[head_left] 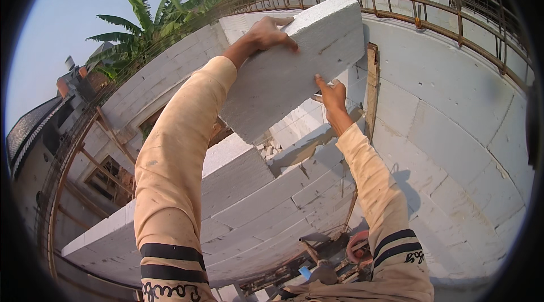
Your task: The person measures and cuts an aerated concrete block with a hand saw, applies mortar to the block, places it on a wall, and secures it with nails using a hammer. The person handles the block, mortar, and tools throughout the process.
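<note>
Both hands hold up a large white aerated concrete block, tilted, above the top of a low block wall. My left hand grips the block's upper left edge, fingers over the top. Lower down, at its right part, my right hand has thumb and fingers against the block; part of the grip is hidden behind it. Under the block, the wall's top course has a gap with grey mortar, between a laid block on the left and the tall wall on the right.
A tall white block wall rises close at the right, with an upright wooden batten in the corner. Rusty rebar runs along the top. Tools and rubble, with a reddish bucket, lie below. Banana plants stand behind.
</note>
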`<action>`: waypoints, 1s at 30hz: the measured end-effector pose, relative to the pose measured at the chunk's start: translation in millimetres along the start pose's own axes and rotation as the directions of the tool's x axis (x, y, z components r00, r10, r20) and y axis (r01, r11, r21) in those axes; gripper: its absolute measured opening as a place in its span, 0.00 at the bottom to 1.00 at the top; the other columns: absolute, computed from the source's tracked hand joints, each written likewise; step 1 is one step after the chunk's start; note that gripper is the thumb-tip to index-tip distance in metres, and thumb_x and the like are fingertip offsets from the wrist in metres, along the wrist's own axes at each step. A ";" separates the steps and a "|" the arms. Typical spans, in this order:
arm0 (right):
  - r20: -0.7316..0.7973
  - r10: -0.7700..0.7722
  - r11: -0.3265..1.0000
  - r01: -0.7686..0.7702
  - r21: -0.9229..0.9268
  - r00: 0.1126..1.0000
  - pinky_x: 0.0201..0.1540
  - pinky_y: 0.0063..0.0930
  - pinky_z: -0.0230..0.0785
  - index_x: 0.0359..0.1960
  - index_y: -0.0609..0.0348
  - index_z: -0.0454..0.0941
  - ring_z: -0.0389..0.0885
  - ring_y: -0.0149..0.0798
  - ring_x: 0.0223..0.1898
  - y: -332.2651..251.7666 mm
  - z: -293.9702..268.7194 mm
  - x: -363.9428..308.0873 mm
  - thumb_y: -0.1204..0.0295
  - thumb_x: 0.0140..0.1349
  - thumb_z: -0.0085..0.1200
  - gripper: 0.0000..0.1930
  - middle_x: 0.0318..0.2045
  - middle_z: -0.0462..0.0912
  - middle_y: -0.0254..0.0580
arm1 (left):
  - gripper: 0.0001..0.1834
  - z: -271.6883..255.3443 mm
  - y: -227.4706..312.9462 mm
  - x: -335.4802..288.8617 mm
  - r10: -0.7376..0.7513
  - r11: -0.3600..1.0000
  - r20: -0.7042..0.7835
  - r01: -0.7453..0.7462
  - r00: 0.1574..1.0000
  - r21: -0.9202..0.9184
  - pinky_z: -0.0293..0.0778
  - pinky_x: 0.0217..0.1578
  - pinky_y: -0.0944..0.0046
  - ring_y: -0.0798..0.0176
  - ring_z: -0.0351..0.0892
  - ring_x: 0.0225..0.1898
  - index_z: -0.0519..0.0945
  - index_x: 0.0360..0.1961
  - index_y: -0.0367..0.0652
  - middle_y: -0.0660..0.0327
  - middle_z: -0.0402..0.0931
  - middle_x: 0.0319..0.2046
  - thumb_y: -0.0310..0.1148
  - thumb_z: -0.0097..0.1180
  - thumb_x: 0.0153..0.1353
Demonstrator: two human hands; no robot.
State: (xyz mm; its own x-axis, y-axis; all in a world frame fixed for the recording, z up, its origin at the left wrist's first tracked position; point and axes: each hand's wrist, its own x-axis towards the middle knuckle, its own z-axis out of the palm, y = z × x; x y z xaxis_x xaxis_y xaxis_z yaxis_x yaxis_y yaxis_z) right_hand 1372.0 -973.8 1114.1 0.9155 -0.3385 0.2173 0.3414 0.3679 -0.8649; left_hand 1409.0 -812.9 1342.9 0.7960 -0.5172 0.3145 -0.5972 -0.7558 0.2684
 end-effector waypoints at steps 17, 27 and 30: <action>-0.037 -0.078 0.907 0.056 -0.417 0.996 0.59 0.47 0.77 0.75 0.80 0.49 0.76 0.53 0.62 -24.9 -37.0 11.7 0.62 0.66 0.63 0.47 0.64 0.70 0.70 | 0.54 40.4 2.3 25.7 -0.075 0.994 0.140 0.085 0.987 -0.065 0.78 0.56 0.57 0.49 0.86 0.49 0.77 0.70 0.50 0.44 0.83 0.52 0.47 0.77 0.33; -0.130 -0.080 0.966 0.045 -0.255 0.988 0.59 0.38 0.68 0.67 0.61 0.72 0.74 0.41 0.62 -19.5 -139.9 -64.2 0.61 0.67 0.61 0.29 0.61 0.77 0.49 | 0.56 92.6 -10.2 26.6 -0.041 0.980 0.251 0.088 0.967 -0.178 0.76 0.60 0.56 0.47 0.81 0.56 0.72 0.74 0.55 0.44 0.79 0.59 0.37 0.79 0.36; -0.166 0.027 0.957 -0.074 -0.282 0.986 0.57 0.36 0.67 0.62 0.59 0.76 0.75 0.37 0.60 17.6 -182.1 -86.0 0.61 0.68 0.60 0.24 0.58 0.80 0.42 | 0.57 110.6 -16.4 20.5 0.007 0.988 0.201 0.025 0.979 -0.155 0.77 0.58 0.57 0.49 0.83 0.52 0.72 0.74 0.55 0.45 0.81 0.56 0.35 0.80 0.35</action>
State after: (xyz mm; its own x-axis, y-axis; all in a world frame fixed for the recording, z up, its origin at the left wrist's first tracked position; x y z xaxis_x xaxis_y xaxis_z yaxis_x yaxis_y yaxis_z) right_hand 1260.5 -1095.9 997.8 0.8764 -0.4676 0.1152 0.1985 0.1328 -0.9711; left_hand 1446.0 -855.5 1244.2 0.7953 -0.5928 0.1265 -0.5855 -0.6971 0.4138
